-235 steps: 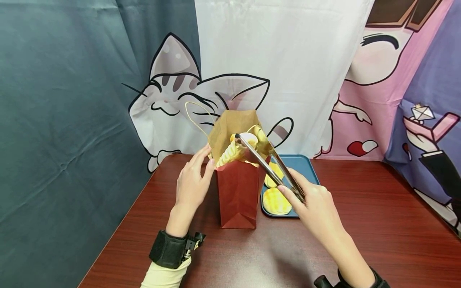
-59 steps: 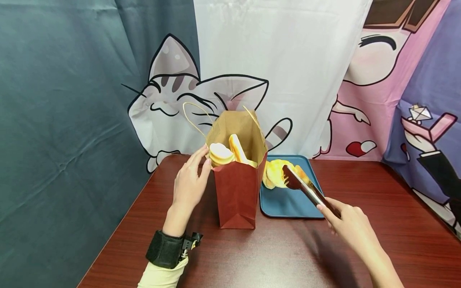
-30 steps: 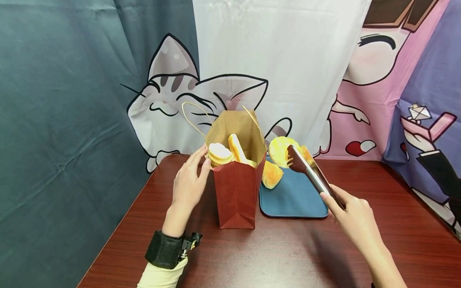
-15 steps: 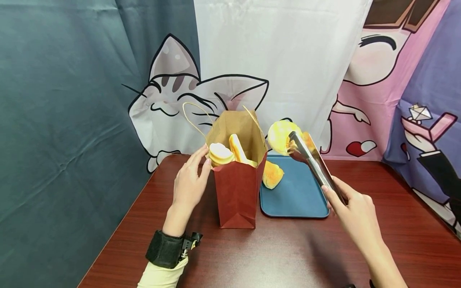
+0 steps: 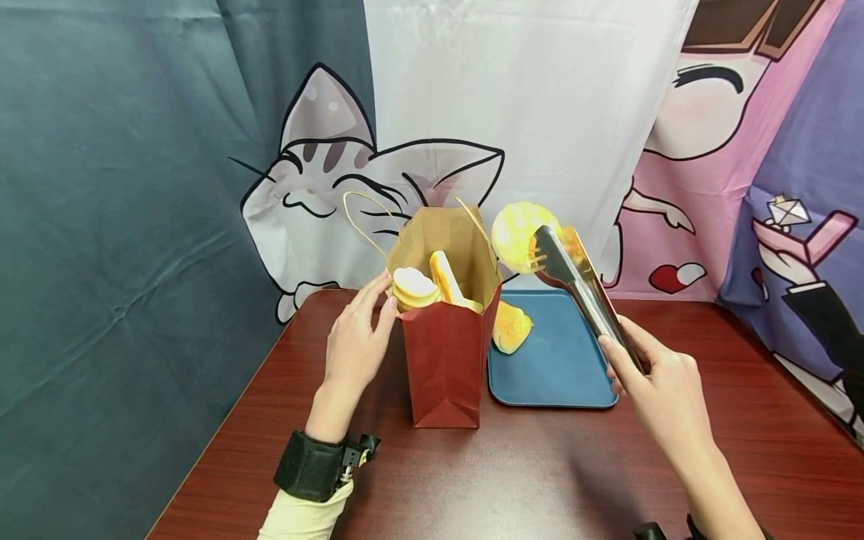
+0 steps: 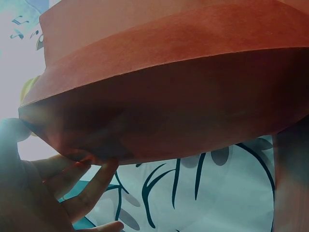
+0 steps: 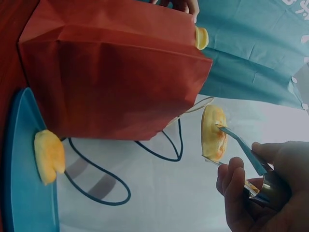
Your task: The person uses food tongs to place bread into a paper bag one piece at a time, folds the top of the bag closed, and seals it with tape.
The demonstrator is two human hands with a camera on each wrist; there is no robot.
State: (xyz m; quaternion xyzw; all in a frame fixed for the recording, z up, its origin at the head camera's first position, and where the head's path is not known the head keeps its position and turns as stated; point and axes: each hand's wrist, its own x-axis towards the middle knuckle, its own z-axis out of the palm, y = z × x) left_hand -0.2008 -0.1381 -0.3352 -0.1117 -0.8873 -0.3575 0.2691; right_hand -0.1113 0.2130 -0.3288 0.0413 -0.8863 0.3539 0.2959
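With my right hand (image 5: 664,390) I grip metal tongs (image 5: 586,296), their tips closed on a round yellow bread bun (image 5: 518,234). The bun hangs above the blue tray, just right of the bag's opening. In the right wrist view the tongs' tips clasp the bun (image 7: 212,130) from two sides. My left hand (image 5: 354,345) holds the upper left edge of an upright red paper bag (image 5: 442,367), thumb and fingers at its rim. Inside the bag's mouth show a white-topped pastry (image 5: 413,289) and a long bread piece (image 5: 444,279); anything lower is hidden.
A blue tray (image 5: 553,375) lies right of the bag, with one golden bread piece (image 5: 511,328) at its left side, partly behind the bag. Cord handles (image 5: 358,196) stand up from the bag. A printed curtain (image 5: 432,90) hangs behind the dark red table (image 5: 270,435).
The tongs have taken hold of the round bun, lifted it off the tray and carried it up and slightly left toward the bag. My left hand stays at the bag.
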